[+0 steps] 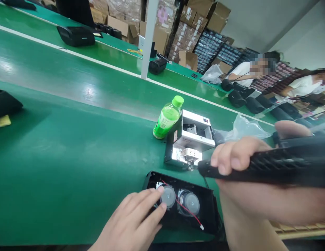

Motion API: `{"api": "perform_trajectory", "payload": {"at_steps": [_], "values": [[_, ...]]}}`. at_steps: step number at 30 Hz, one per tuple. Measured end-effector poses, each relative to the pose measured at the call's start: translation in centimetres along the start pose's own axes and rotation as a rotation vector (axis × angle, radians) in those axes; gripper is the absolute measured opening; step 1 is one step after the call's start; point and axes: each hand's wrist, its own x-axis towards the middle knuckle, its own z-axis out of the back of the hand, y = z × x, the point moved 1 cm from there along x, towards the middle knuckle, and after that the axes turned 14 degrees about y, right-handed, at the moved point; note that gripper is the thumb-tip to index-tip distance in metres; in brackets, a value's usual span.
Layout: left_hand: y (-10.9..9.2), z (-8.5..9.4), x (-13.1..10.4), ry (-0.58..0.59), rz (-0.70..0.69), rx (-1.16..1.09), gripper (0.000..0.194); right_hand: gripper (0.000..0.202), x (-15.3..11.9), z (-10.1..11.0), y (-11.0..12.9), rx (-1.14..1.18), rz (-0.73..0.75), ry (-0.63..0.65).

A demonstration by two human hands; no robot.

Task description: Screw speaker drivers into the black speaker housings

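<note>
A black speaker housing (204, 212) lies at the bench's near edge, with two round grey-backed drivers (192, 203) and a red wire ending in a white plug. My left hand (136, 216) has its fingers spread over the left driver, the fingertips at its rim. Raised at the right, my right hand (238, 157) is wrapped round a black power screwdriver (277, 165). The tool lies nearly level and its tip end points left, towards a white and black screw feeder (175, 139) behind the housing.
A green-capped bottle (166, 120) stands against the feeder's left side. Clear plastic bags (243, 129) lie to its right. A black part (6, 103) sits at the far left. Beyond the green bench (73, 157), a white post (149, 42) rises, and two people work at the back right among black speakers.
</note>
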Motion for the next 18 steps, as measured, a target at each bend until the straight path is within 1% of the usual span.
{"api": "perform_trajectory", "payload": {"at_steps": [2, 4, 6, 8, 11, 14, 16, 18], "values": [[0.6, -0.4, -0.8, -0.031, 0.124, -0.024, 0.047, 0.061, 1.1, 1.4, -0.5, -0.098, 0.091, -0.009], [1.5, -1.0, -1.4, -0.008, 0.26, -0.071, 0.067, 0.062, 1.9, 1.9, -2.1, -0.162, 0.144, -0.066], [2.3, -1.6, -1.7, 0.055, 0.338, -0.122, 0.086, 0.065, 2.2, 1.7, -3.7, -0.167, 0.131, -0.091], [2.8, -2.0, -1.6, 0.114, 0.346, -0.167, 0.098, 0.067, 2.3, 1.4, -4.6, -0.152, 0.082, -0.102], [2.9, -2.1, -1.3, 0.153, 0.331, -0.211, 0.106, 0.069, 2.1, 1.4, -4.8, -0.169, 0.044, -0.138], [2.6, -1.9, -1.2, 0.181, 0.361, -0.247, 0.108, 0.072, 1.9, 1.8, -4.6, -0.184, 0.025, -0.153], [2.5, -1.9, -1.2, 0.199, 0.385, -0.272, 0.11, 0.072, 1.6, 2.1, -4.5, -0.152, -0.023, -0.152], [2.4, -1.9, -1.0, 0.214, 0.394, -0.3, 0.117, 0.073, 0.9, 2.2, -4.0, -0.102, -0.048, -0.154]]}}
